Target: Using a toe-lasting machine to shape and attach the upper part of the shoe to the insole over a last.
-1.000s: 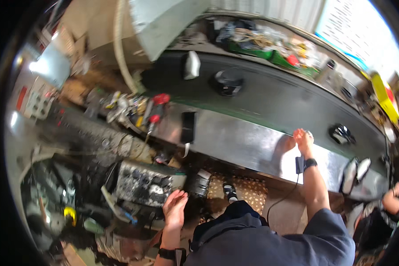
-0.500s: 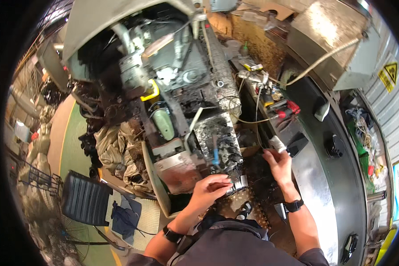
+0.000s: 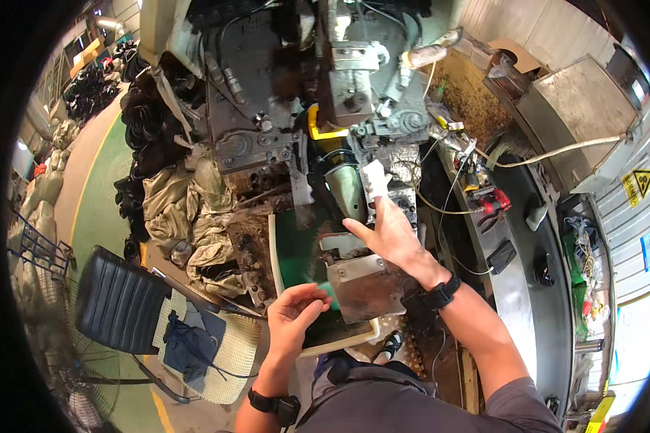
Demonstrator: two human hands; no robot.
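My left hand (image 3: 296, 315) is pinched closed above the bin (image 3: 272, 252) with the green inside. A small teal piece (image 3: 327, 291) shows at its fingertips, its kind too blurred to tell. Reaching forward over the machine, my right hand (image 3: 393, 234) grips a white, crumpled-looking piece (image 3: 373, 178), perhaps cloth or paper. Just left of that hand lies a rounded green housing (image 3: 347, 191) with cables round its far end and a yellow bracket (image 3: 314, 124) beyond. Between my hands a stained metal plate (image 3: 368, 287) juts toward me from the machine (image 3: 253, 148).
A side bench (image 3: 509, 303) runs along the right, with a red tool (image 3: 492, 202) and a black flat device (image 3: 501, 256) on it. Pale sacks (image 3: 188, 206) heap up to the left. A black chair (image 3: 115, 307) stands at the near left. Cables cross toward the bench.
My right hand has gone from beside the bench to over the machine, carrying the white piece. My left hand has shifted left, over the bin. The whole view has turned.
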